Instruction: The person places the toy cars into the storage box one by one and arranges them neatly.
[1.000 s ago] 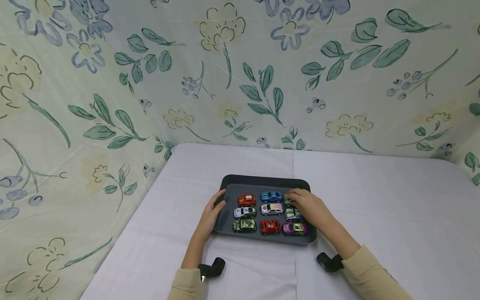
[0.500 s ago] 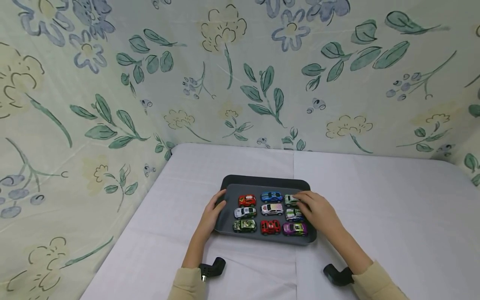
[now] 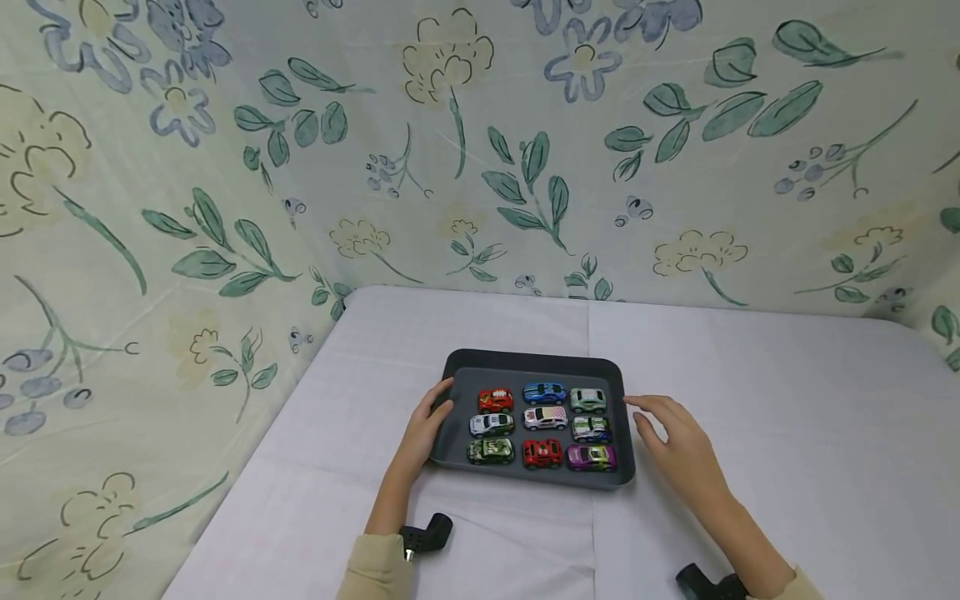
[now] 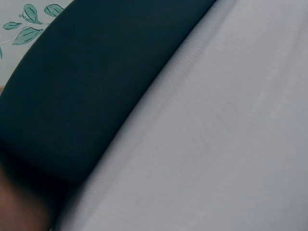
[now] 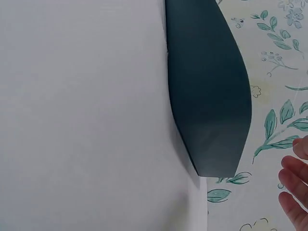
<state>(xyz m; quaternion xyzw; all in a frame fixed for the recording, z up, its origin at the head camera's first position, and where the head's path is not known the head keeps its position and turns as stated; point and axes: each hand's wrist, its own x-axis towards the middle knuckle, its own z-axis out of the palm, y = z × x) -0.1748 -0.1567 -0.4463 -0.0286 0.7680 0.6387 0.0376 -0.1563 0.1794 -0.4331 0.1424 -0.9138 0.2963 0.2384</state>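
Note:
A dark grey tray (image 3: 532,362) lies on the table with several small toy cars in it, set in three rows. The back row has a red car (image 3: 495,401), a blue car (image 3: 544,393) and a pale green car (image 3: 588,401). A purple car (image 3: 592,457) sits at the front right. My left hand (image 3: 417,432) grips the tray's left side, thumb over the rim. Just off the right rim is my right hand (image 3: 684,454), fingers loosely bent and holding nothing; its fingers (image 5: 294,180) appear apart from the tray in the right wrist view.
White cloth (image 3: 787,433) covers the table around the tray. A floral curtain (image 3: 465,183) hangs behind and at the left. Black wrist cameras (image 3: 429,535) sit on both wrists, near the table's surface.
My right hand has let go of the pale green car and drawn back to the right, out of the tray. The left hand and the tray stay where they were.

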